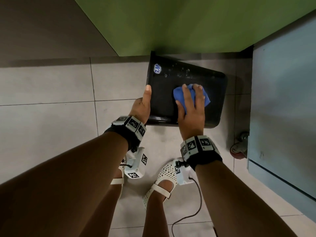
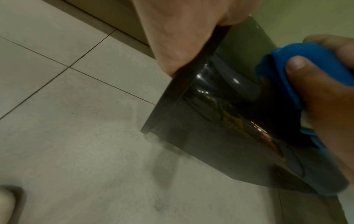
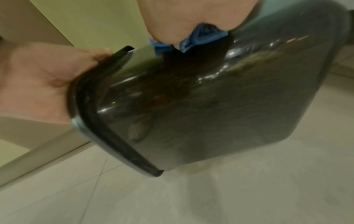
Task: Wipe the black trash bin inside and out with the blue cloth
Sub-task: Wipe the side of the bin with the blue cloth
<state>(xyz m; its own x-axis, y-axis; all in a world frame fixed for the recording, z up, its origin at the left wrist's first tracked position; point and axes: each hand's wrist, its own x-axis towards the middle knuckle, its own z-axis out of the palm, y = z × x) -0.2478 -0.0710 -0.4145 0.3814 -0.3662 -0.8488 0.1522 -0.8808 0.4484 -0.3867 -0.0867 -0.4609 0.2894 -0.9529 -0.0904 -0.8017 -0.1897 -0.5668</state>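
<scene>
The black trash bin (image 1: 171,77) lies tipped on its side above the tiled floor, its rim to the left and a white price sticker (image 1: 157,68) near that rim. My left hand (image 1: 142,106) grips the rim, thumb stretched along the upturned side wall; its other fingers are hidden. My right hand (image 1: 191,108) holds the bunched blue cloth (image 1: 206,98) and presses it on the bin's outer wall. Pale specks dot the wall beyond the cloth. The left wrist view shows the cloth (image 2: 306,60) under the fingers. The right wrist view shows the glossy bin (image 3: 210,106) and cloth (image 3: 203,37).
A green panel (image 1: 188,23) stands right behind the bin. A light blue cabinet (image 1: 282,100) on a red caster (image 1: 238,147) is close on the right. My white shoes (image 1: 162,182) and a black cable (image 1: 193,214) are on the grey tiles below.
</scene>
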